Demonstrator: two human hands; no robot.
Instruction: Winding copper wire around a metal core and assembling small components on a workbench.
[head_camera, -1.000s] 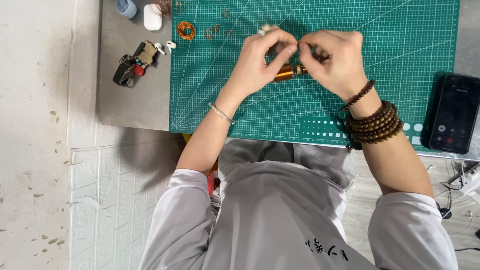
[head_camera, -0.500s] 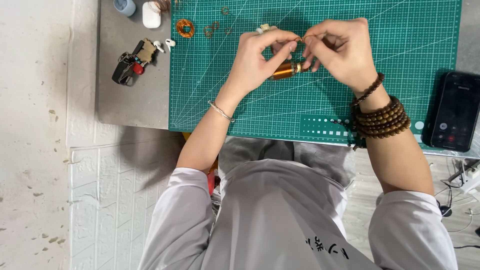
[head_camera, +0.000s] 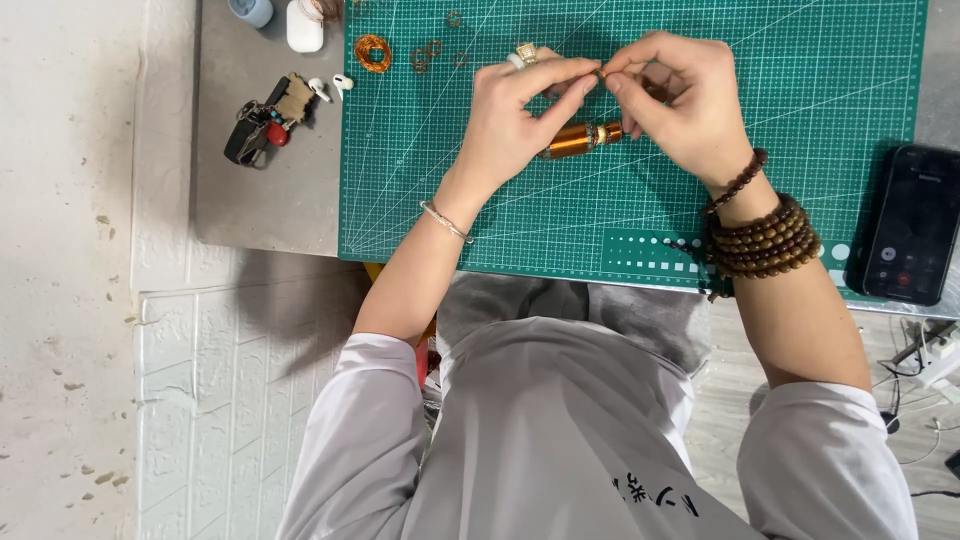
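My left hand (head_camera: 520, 110) and my right hand (head_camera: 680, 100) meet fingertip to fingertip over a green cutting mat (head_camera: 800, 120). Both pinch a tiny copper-coloured wire piece (head_camera: 600, 74), mostly hidden by the fingers. Just below the fingertips a copper wire spool (head_camera: 572, 140) lies on its side on the mat. My left hand wears a ring and a thin silver bangle. Dark wooden bead bracelets wrap my right wrist.
A coiled copper ring (head_camera: 373, 52) and small wire rings (head_camera: 428, 55) lie at the mat's far left. Left of the mat are a key bunch (head_camera: 262, 125), white earbuds (head_camera: 330, 88) and their case (head_camera: 304, 25). A black phone (head_camera: 908, 225) lies at the right.
Both hands have shifted slightly right and toward the far edge, still pinched together. More of the spool shows beneath them.
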